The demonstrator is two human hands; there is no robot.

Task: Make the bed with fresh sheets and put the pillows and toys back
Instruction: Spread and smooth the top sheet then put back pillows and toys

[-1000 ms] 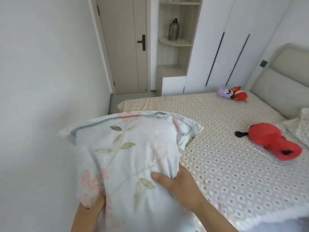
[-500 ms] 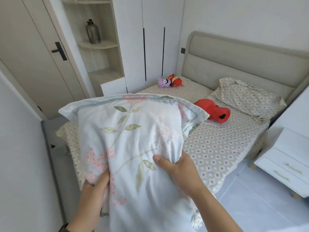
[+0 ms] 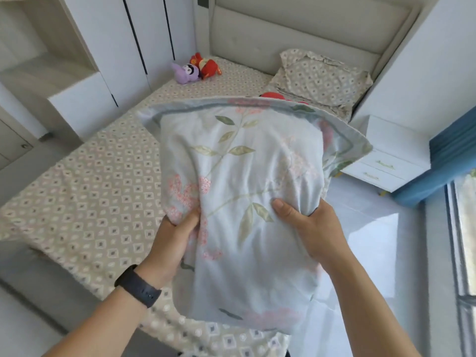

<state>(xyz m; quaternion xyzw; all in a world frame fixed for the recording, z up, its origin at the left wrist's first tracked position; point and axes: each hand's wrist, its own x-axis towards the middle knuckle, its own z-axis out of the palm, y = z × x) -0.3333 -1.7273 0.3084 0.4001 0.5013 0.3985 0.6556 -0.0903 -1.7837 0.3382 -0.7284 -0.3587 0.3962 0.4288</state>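
Note:
I hold a pale blue pillow with a flower and leaf print (image 3: pixel 242 176) up in front of me, over the bed's near corner. My left hand (image 3: pixel 175 240) grips its left side and my right hand (image 3: pixel 309 228) grips its right side, thumbs on the front. The bed (image 3: pixel 98 191) wears a beige sheet with a diamond pattern. A second pillow in the same beige pattern (image 3: pixel 322 76) lies at the grey headboard. A purple plush toy (image 3: pixel 186 73) and a red one (image 3: pixel 206 64) lie at the far corner. Another red toy (image 3: pixel 273 96) peeks out just above the held pillow.
White wardrobe doors (image 3: pixel 144 34) and an open shelf unit (image 3: pixel 46 73) stand along the bed's far side. A white nightstand with drawers (image 3: pixel 389 155) sits to the right of the bed head, beside a blue curtain (image 3: pixel 450 161) and a window. Pale tile floor (image 3: pixel 365 240) lies to the right.
My view has swung right from the wall and door toward the bed head. The pillow stays in both hands, and my left hand has moved higher up its left side.

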